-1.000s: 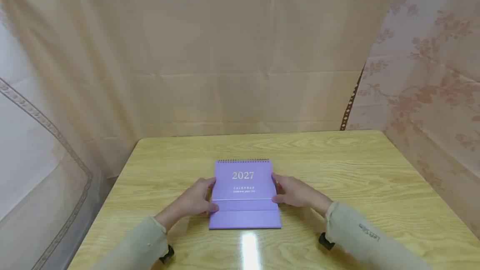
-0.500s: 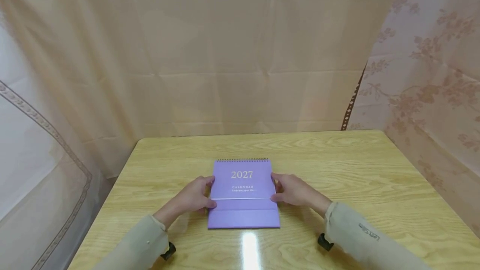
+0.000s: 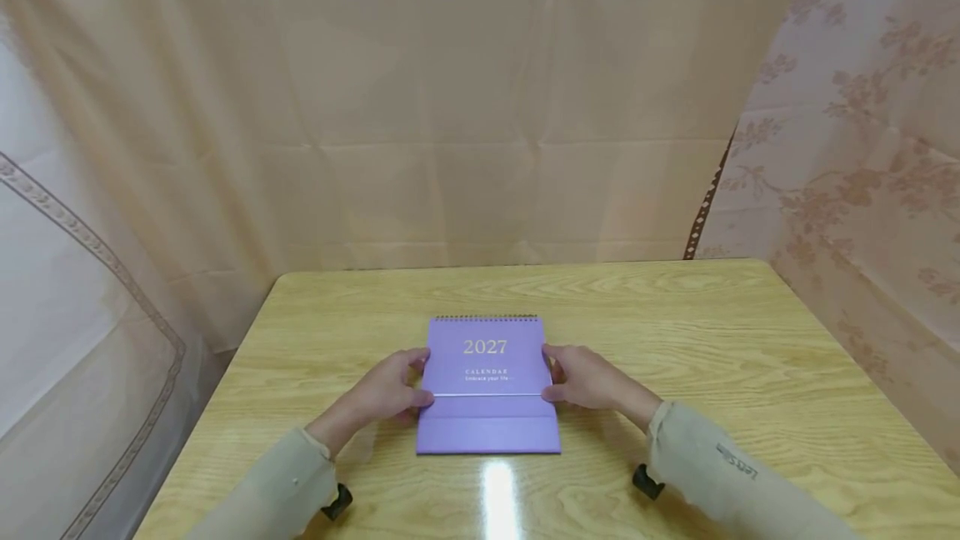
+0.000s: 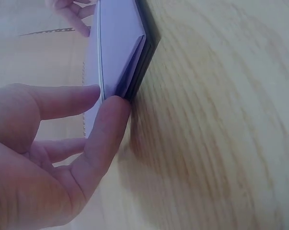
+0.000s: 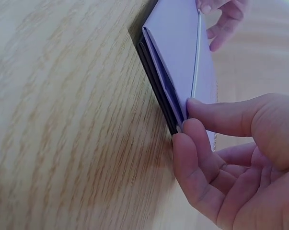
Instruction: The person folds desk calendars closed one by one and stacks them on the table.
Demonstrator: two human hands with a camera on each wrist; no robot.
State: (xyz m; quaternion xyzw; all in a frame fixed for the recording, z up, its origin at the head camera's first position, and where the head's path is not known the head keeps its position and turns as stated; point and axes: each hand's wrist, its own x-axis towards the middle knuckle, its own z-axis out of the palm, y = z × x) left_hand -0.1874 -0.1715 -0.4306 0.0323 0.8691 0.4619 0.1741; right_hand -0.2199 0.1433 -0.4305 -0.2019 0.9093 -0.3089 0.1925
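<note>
A purple 2027 desk calendar [image 3: 487, 427] with a spiral binding along its far edge lies folded on the table. A thin white elastic band [image 3: 487, 395] crosses its front. My left hand [image 3: 386, 386] pinches the left side, thumb on top near the band. On the opposite side, my right hand [image 3: 592, 377] grips the edge in much the same way. The left wrist view shows that hand's fingertips [image 4: 116, 106] right at the calendar's side, below the thumb. In the right wrist view, layered purple pages and a dark bottom layer [image 5: 156, 84] show at the side.
The wood-grain table [image 3: 337, 307] reaches back to a beige curtain [image 3: 420, 107]. A flowered cloth [image 3: 870, 190] hangs on the right, and a white cloth [image 3: 60, 290] on the left. Light reflects off the tabletop in front of the calendar.
My left thumb has slid a little up the calendar's side, toward the band. The right hand keeps its place, and the calendar has barely shifted.
</note>
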